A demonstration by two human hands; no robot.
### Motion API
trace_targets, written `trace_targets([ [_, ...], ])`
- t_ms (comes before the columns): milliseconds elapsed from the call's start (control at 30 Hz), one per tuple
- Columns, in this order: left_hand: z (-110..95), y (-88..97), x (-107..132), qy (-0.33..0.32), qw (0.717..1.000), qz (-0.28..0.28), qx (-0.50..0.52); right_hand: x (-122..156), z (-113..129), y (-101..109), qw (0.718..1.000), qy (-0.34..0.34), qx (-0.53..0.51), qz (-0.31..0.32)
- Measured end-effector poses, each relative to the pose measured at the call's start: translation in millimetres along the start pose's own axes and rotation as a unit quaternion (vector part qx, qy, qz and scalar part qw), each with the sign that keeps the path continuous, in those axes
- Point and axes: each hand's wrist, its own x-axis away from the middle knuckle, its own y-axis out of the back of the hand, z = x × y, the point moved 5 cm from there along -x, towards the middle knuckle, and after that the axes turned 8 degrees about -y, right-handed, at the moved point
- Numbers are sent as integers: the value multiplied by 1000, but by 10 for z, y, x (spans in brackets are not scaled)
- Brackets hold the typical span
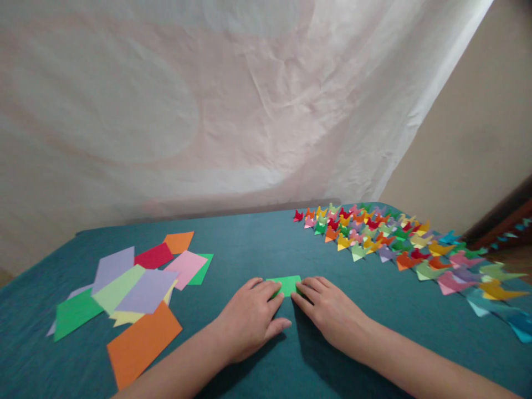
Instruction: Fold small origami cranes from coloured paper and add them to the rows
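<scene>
Two hands lie flat on the teal worktop [249, 244]: the left hand [249, 318] and right hand [328, 313], each grip wide and clasping nothing, fingertips pressing on a small green paper [286, 284] just ahead. Loose coloured sheets [133, 288] lie to the left, and folded paper figures [386, 235] stand in rows farther right. A white cloth [208, 111] hangs behind.

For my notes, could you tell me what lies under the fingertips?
A green paper on the teal cloth, touched by the left hand and right hand. They cover its near part, so its full shape is hidden.
</scene>
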Motion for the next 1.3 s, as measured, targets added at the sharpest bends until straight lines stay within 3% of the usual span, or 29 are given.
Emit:
trace_targets([
  [433,32,159,64,73,996,55,8,1,-17,-41,1000,1,11,-1],
  [833,34,212,35,52,998,22,16,7,-160,-22,1000,-22,0,21],
  [967,48,204,36,41,998,34,19,5,-186,-43,999,-26,-18,28],
  [1133,109,166,46,-6,1000,10,24,34,-238,-106,996,-48,-77,-22],
  [1300,190,98,73,-42,998,-34,19,40,-372,-133,971,-111,-192,-84],
])
